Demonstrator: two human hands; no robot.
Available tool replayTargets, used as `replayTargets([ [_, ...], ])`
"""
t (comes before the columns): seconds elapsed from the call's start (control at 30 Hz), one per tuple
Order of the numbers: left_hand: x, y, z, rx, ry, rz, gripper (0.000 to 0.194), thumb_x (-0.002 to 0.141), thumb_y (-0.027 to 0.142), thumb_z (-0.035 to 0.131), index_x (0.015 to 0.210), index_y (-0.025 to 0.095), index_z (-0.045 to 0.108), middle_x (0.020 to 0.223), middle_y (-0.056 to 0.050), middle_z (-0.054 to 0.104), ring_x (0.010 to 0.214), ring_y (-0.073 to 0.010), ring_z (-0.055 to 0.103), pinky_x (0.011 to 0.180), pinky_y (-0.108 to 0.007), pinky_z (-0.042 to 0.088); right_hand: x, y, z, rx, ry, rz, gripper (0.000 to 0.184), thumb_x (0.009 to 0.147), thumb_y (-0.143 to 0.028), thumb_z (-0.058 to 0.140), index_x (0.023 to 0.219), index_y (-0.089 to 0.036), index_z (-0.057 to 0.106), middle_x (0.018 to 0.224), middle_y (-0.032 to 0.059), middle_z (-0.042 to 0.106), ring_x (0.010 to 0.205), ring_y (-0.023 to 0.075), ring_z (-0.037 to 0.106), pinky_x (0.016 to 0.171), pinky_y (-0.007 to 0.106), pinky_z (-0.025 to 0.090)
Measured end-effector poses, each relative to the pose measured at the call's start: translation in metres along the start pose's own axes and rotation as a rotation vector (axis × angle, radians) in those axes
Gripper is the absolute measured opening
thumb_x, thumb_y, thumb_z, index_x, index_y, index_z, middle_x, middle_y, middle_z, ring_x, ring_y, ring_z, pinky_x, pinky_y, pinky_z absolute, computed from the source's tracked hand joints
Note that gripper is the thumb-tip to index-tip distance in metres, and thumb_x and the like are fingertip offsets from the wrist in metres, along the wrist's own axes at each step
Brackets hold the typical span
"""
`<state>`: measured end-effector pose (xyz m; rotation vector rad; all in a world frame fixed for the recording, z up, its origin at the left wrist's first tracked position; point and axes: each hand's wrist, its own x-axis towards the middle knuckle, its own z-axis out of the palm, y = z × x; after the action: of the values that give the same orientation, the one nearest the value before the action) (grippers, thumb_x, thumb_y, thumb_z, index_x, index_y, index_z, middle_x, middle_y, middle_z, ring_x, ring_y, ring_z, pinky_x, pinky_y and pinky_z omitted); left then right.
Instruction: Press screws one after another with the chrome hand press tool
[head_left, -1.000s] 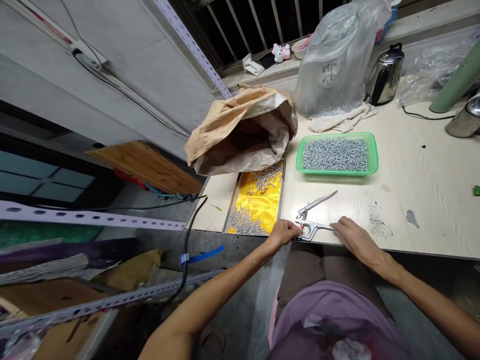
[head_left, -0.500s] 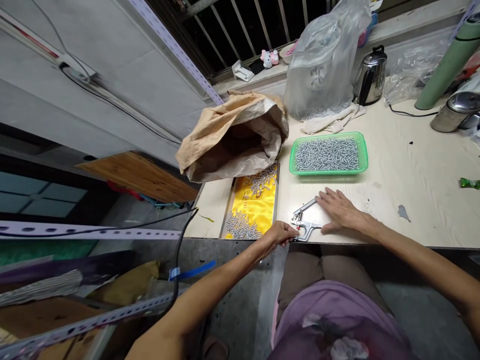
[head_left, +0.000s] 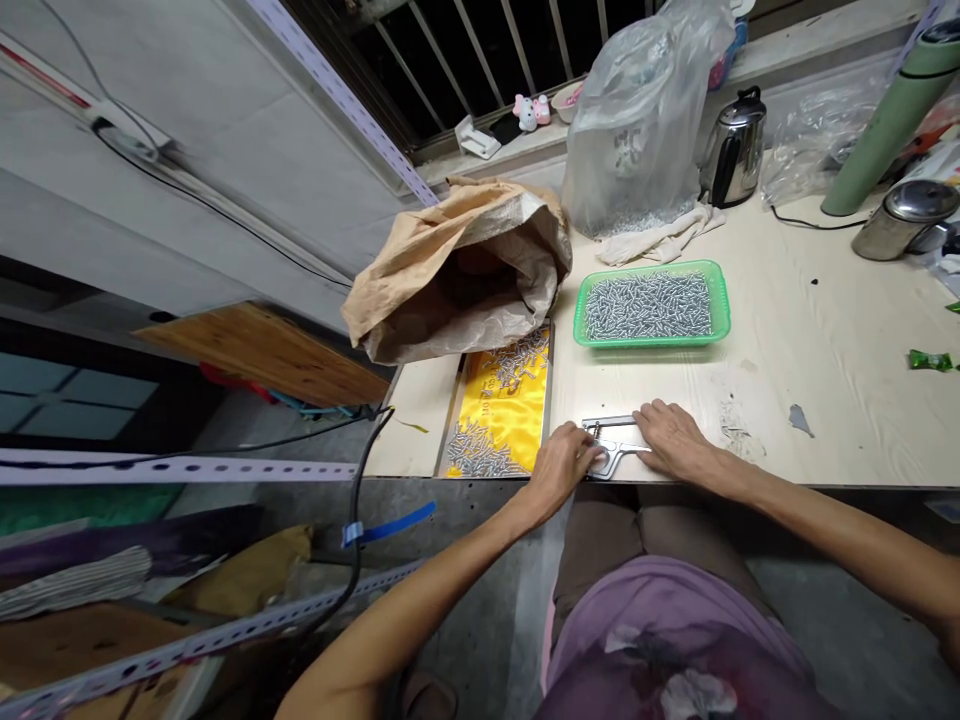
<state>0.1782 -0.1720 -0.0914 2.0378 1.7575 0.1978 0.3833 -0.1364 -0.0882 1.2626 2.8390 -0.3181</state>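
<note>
A silvery metal hand tool [head_left: 619, 449] with a straight bar, a coil spring and a curved lower handle lies at the table's front edge. My right hand [head_left: 675, 442] closes on its right end, fingers over the bar and thumb by the lower handle. At the tool's left end, my left hand [head_left: 559, 462] has its fingers bent and pressed together against it; anything small between those fingertips is hidden. Left of this hand, small metal pins [head_left: 480, 450] lie in heaps on a yellow cloth [head_left: 517, 405]. Beyond the tool, a green plastic basket [head_left: 652, 341] holds many similar pins.
A brown paper sack [head_left: 420, 270] gapes at the back left, overlapping the yellow cloth. Farther back stand a clear plastic bag [head_left: 634, 140], a crumpled cloth [head_left: 660, 240], a steel kettle [head_left: 735, 145] and a green flask [head_left: 892, 120]. A black cable [head_left: 360, 500] hangs past the table's left edge.
The tool's bar has swung from a slant to nearly level, closer to the lower handle. My right fingers have drawn together around it, and my left hand has shifted over the tool's left end.
</note>
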Motion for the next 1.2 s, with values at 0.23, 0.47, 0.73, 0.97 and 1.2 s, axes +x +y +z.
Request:
replayTargets([
  [0.23,0.036,0.017,0.02,0.235,-0.122,0.473,0.057,0.082,0.042,0.064,0.129,0.015,0.045,0.128,-0.014,0.053,0.115,-0.0274,0.05,0.096,-0.042,0.044,-0.009,-0.001,0.006,0.002,0.045,0.052,0.049,0.077,-0.03,0.069,0.118,-0.009,0.051,0.107,0.0128,0.059,0.099,0.0264,0.05,0.082,0.035,0.041],
  [0.47,0.052,0.027,0.003,0.351,-0.291,0.547,0.053,0.079,0.044,0.067,0.122,0.017,0.051,0.108,-0.01,0.058,0.099,-0.0256,0.052,0.082,-0.037,0.046,-0.024,-0.001,-0.003,0.004,-0.004,0.123,0.036,0.079,-0.03,0.069,0.107,-0.011,0.058,0.102,0.0113,0.06,0.095,0.025,0.052,0.078,0.034,0.041],
  [0.73,0.046,0.03,0.007,0.372,-0.367,0.562,0.021,0.09,0.036,0.053,0.098,0.018,0.061,0.094,-0.007,0.061,0.093,-0.0215,0.052,0.074,-0.03,0.043,-0.026,-0.013,0.021,0.03,0.019,0.085,0.016,0.086,-0.007,0.05,0.091,-0.016,0.062,0.083,0.0064,0.061,0.078,0.0188,0.053,0.067,0.03,0.036],
  [0.97,0.047,0.021,0.011,0.28,-0.237,0.549,0.045,0.084,0.043,0.062,0.12,0.017,0.055,0.108,-0.01,0.062,0.098,-0.0244,0.055,0.083,-0.037,0.048,-0.029,0.015,0.019,0.108,0.113,0.025,0.032,0.084,-0.035,0.064,0.109,-0.015,0.06,0.097,0.0096,0.061,0.088,0.0223,0.051,0.074,0.031,0.038],
  [1.2,0.026,0.017,0.054,0.089,0.093,0.57,0.036,0.093,0.03,0.047,0.127,0.017,0.05,0.137,-0.015,0.051,0.131,-0.0267,0.044,0.106,-0.045,0.04,0.007,0.046,-0.002,0.049,0.015,0.122,0.019,0.091,-0.017,0.048,0.102,-0.014,0.063,0.098,0.0102,0.063,0.091,0.0216,0.052,0.075,0.031,0.033],
])
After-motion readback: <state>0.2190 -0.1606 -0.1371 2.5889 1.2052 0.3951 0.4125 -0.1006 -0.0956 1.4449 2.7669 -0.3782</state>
